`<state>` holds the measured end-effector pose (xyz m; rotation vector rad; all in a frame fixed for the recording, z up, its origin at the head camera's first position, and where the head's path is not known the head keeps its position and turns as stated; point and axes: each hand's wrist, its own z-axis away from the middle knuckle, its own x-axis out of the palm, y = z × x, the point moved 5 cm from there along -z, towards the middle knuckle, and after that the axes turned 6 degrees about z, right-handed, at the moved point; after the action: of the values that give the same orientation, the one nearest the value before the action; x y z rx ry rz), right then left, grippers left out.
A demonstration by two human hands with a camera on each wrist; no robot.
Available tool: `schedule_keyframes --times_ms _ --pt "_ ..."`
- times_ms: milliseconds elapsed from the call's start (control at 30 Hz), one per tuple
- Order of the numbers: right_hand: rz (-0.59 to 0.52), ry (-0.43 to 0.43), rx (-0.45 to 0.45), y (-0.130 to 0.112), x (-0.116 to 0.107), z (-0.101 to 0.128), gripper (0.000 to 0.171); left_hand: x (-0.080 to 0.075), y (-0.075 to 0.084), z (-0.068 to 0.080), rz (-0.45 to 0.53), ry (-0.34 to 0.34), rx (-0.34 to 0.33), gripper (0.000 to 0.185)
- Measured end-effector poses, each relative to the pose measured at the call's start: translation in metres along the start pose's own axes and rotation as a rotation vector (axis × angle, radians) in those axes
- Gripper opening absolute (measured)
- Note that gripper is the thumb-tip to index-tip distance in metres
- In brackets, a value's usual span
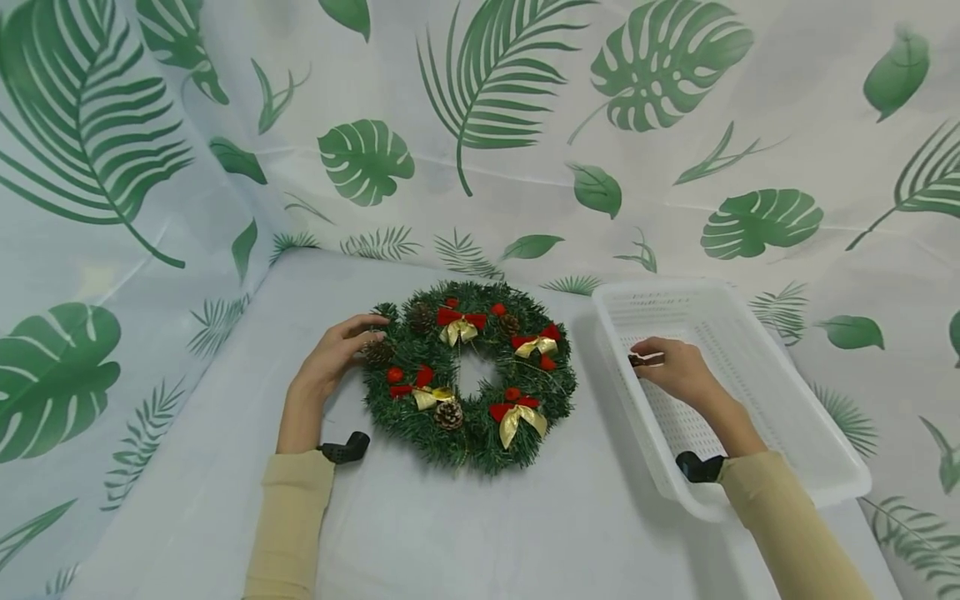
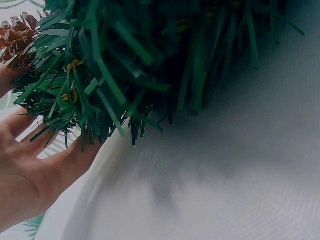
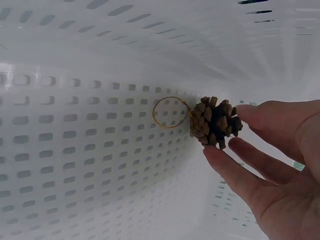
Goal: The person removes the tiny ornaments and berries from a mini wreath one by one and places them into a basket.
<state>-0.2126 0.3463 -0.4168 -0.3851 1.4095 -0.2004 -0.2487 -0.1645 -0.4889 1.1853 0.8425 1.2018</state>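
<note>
A green Christmas wreath [image 1: 412, 425] with red and gold bows, red berries and pine cones lies on the white table. At its left edge, my left hand [image 1: 330, 354] holds the greenery, fingers curved around the tips beside a pine cone [image 2: 17, 40]. The left wrist view shows the underside of the wreath's edge against that hand's fingers [image 2: 75, 162]. Inside the white plastic basket [image 1: 795, 375], my right hand [image 1: 678, 371] pinches a brown pine cone [image 3: 214, 122] between thumb and fingertips. A thin gold loop [image 3: 170, 126] sticks out from this cone.
The basket has perforated walls and floor and stands at the right of the table [image 1: 465, 533]. Behind and to the left hangs a white curtain [image 1: 525, 217] printed with green leaves. Black wrist cameras [image 1: 345, 450] are strapped on both wrists.
</note>
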Motion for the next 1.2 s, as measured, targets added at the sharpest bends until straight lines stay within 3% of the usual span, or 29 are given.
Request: schedule_keyframes --times_ms 767,1200 --pt "0.053 0.051 -0.093 -0.028 -0.024 0.016 0.034 0.0 0.002 0.004 -0.01 0.011 -0.006 0.043" --pt "0.099 0.132 -0.133 -0.046 -0.043 0.032 0.034 0.002 0.002 0.002 -0.007 -0.003 -0.001 0.043"
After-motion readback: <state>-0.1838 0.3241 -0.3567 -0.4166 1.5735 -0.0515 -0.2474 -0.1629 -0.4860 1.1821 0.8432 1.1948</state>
